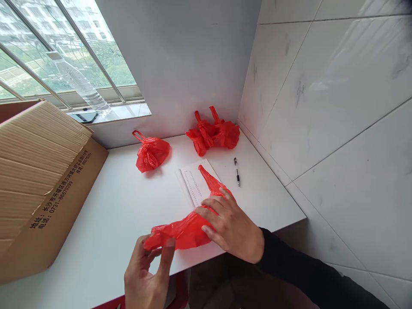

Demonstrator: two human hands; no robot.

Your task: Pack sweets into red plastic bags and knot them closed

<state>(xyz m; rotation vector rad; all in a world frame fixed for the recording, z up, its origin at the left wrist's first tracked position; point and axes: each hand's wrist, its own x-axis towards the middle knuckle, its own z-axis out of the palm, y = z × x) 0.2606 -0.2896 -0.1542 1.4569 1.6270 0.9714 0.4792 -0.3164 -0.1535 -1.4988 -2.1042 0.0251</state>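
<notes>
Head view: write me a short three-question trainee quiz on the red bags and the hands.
1. How many knotted red bags lie at the back of the white table?
2. True or false: the right hand lies flat on the long red bag.
3. Which hand pinches the near end of that bag? A left hand; B right hand.

Key:
1. Three: a single bag near the window sill and a pair in the corner.
2. True.
3. A; thumb and fingers close on the tip.
</notes>
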